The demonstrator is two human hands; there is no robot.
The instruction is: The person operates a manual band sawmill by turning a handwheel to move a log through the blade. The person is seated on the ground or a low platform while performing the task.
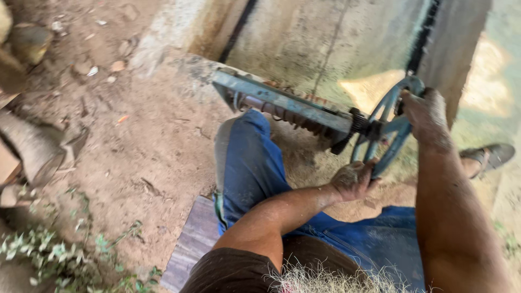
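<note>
Dirt floor; screw shaft [287, 106] runs left-right.

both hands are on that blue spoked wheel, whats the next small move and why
Probably turn the blue-green spoked metal handwheel a little further. The right hand grips its upper rim and the left hand its lower rim, opposite each other, which suits rotating it on the rusty coiled shaft.

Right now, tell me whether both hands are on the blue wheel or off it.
On. The right hand grips the blue wheel at its top rim; the left hand holds its lower rim.
</note>
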